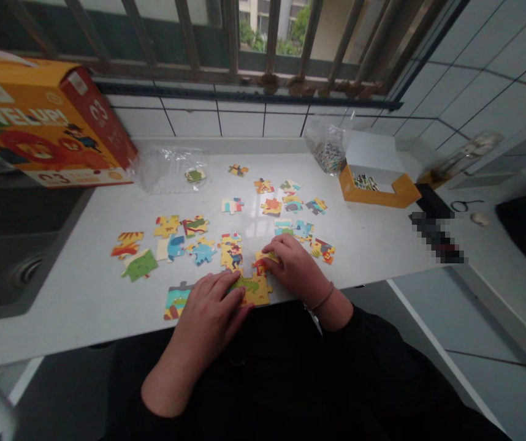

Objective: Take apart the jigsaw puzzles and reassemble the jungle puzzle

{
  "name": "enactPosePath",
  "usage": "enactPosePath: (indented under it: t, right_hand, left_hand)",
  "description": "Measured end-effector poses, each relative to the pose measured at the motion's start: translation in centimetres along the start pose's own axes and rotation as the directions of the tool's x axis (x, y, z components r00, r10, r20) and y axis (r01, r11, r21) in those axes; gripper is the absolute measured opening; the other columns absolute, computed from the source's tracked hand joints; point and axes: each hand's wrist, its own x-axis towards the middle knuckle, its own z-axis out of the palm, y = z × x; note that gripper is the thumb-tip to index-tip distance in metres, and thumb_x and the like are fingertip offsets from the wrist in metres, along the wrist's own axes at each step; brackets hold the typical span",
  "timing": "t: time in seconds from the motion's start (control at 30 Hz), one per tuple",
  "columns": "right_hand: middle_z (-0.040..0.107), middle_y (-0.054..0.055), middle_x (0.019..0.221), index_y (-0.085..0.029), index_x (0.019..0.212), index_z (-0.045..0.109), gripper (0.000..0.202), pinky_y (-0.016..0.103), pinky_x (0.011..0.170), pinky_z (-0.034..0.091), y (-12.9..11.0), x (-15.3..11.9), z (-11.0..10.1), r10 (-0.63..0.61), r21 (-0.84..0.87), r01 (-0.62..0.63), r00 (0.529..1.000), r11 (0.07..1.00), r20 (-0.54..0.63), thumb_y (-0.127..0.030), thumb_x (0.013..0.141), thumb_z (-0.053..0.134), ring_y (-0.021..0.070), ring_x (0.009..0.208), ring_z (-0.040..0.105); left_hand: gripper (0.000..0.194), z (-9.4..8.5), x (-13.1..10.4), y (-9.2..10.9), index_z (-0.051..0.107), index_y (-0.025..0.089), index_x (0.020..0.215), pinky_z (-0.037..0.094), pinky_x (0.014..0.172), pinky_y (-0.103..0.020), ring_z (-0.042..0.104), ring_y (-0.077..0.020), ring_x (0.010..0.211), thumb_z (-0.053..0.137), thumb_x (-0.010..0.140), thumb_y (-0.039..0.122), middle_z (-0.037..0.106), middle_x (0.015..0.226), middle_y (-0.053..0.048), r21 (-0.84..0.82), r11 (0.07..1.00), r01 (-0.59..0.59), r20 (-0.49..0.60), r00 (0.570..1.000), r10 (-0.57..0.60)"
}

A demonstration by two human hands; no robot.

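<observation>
My left hand (pixel 212 309) lies with its fingers spread over joined yellow puzzle pieces (pixel 257 290) with a green crocodile, at the counter's front edge. Thumb and forefinger of my right hand (pixel 293 266) pinch a yellow and red puzzle piece (pixel 260 263) just above the crocodile part. A yellow section with a small figure (pixel 232 252) stands upright from the joined pieces, near my left fingertips. Left of my left hand is a teal and green piece (pixel 175 300), partly covered. Loose pieces, such as a blue dinosaur (pixel 202 250) and a green one (pixel 140 265), lie around.
A large orange box (pixel 37 122) stands at the back left beside a sink (pixel 28 239). Clear plastic (pixel 166 168) lies near it. Back right are a bag of pieces (pixel 330 153) and an open orange box (pixel 377 195). More pieces lie mid-counter.
</observation>
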Motion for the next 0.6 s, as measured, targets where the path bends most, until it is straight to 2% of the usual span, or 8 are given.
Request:
enactPosePath:
  t: [0.1,0.2,0.27,0.33,0.43,0.6]
  right_hand:
    - [0.07,0.012,0.114,-0.022,0.114,0.072,0.012,0.049,0.105,0.053,1.0,-0.9,-2.4,0.035,-0.092,-0.043,0.996,0.995,-0.086,-0.023,0.107,0.063,0.03,0.114,0.065]
    - [0.07,0.017,0.121,-0.02,0.122,0.073,0.022,0.055,0.107,0.052,3.0,-2.7,-5.5,0.169,-0.262,-0.204,0.974,0.943,-0.149,-0.03,0.104,0.067,0.035,0.116,0.065]
    - [0.07,0.02,0.128,-0.018,0.128,0.073,0.033,0.058,0.11,0.051,4.3,-4.0,-7.3,0.249,-0.355,-0.275,0.961,0.893,-0.117,-0.034,0.099,0.074,0.0386,0.122,0.064]
    - [0.07,0.02,0.133,-0.017,0.133,0.072,0.041,0.058,0.111,0.052,5.2,-5.1,-8.6,0.29,-0.381,-0.283,0.956,0.88,-0.04,-0.032,0.095,0.078,0.0394,0.125,0.065]
    - [0.073,0.017,0.133,-0.02,0.135,0.072,0.042,0.056,0.111,0.053,5.6,-6.0,-9.5,0.293,-0.342,-0.266,0.956,0.901,0.028,-0.026,0.093,0.077,0.0364,0.122,0.068]
    - [0.074,0.015,0.13,-0.021,0.133,0.072,0.041,0.054,0.109,0.055,5.6,-6.0,-9.5,0.297,-0.291,-0.282,0.955,0.914,0.006,-0.024,0.092,0.077,0.034,0.12,0.07]
  left_hand:
    - [0.011,0.0,0.0,-0.2,0.071,0.021,0.112,0.059,0.107,-0.063,0.069,-0.0375,0.127,0.069,0.104,0.029,0.073,0.141,-0.016,-0.021,1.0,-0.012,-0.012,1.0,0.012]
    - [0.014,0.1,-0.3,-0.2,0.071,0.02,0.116,0.058,0.109,-0.064,0.069,-0.0377,0.128,0.07,0.103,0.027,0.072,0.143,-0.017,-0.039,0.999,-0.014,-0.049,0.999,0.012]
    - [0.015,0.3,-0.4,-0.3,0.071,0.02,0.117,0.057,0.11,-0.065,0.069,-0.0382,0.129,0.07,0.103,0.027,0.072,0.144,-0.017,-0.045,0.999,-0.01,-0.061,0.998,0.007]
    - [0.015,0.5,-0.5,-0.3,0.071,0.021,0.116,0.057,0.111,-0.066,0.068,-0.0385,0.129,0.07,0.103,0.027,0.072,0.144,-0.017,-0.045,0.999,-0.001,-0.06,0.998,-0.001]
    - [0.013,0.7,-0.5,-0.3,0.072,0.022,0.115,0.057,0.111,-0.065,0.069,-0.0384,0.128,0.069,0.104,0.029,0.073,0.142,-0.017,-0.049,0.999,0.002,-0.063,0.998,-0.005]
    - [0.013,0.7,-0.4,-0.2,0.071,0.021,0.114,0.057,0.112,-0.065,0.069,-0.0384,0.129,0.068,0.104,0.029,0.072,0.143,-0.017,-0.051,0.999,0.013,-0.069,0.997,-0.016]
